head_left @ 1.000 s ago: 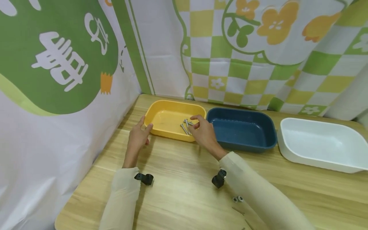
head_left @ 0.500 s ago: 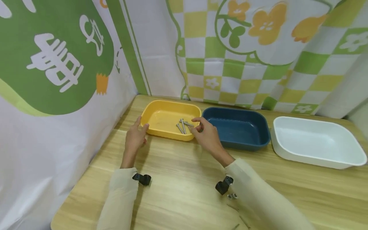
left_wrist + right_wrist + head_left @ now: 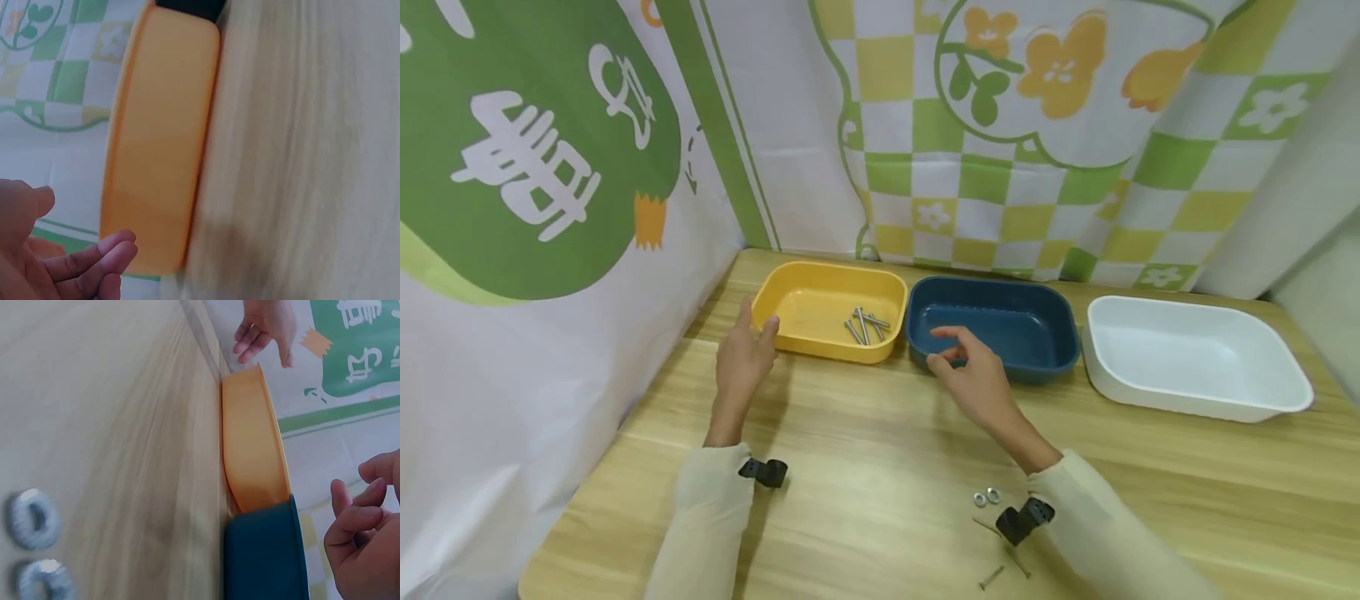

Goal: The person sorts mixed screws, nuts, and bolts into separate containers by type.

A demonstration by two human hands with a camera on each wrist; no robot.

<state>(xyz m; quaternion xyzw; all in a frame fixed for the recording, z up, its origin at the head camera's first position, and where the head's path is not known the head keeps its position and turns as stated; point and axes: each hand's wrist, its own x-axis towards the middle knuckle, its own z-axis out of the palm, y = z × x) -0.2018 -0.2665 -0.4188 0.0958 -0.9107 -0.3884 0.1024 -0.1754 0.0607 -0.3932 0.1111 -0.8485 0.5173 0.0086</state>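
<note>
Several silver bolts [image 3: 865, 325] lie in the right part of a yellow tray [image 3: 816, 343]. My left hand [image 3: 745, 358] is at the tray's left end, fingers extended and thumb apart; in the left wrist view its fingertips [image 3: 119, 250] overlap the tray's near end. Over the front rim of the dark blue tray [image 3: 1037, 367] is my right hand [image 3: 979, 379]. Its fingers are loosely bent, with a gap between thumb and index finger and nothing between them. Two metal nuts [image 3: 987, 497] sit on the table near the right wrist.
A white tray [image 3: 1195, 400] stands right of the blue one. Small thin screws [image 3: 992, 577] lie on the wooden table [image 3: 850, 500], some partly under the right wrist's black camera [image 3: 1025, 521]. Behind the trays hangs a printed cloth [image 3: 970, 183].
My right hand has come away from the bolts and moved right, from the yellow tray to over the blue one. The left hand stays by the yellow tray; the head view has turned right.
</note>
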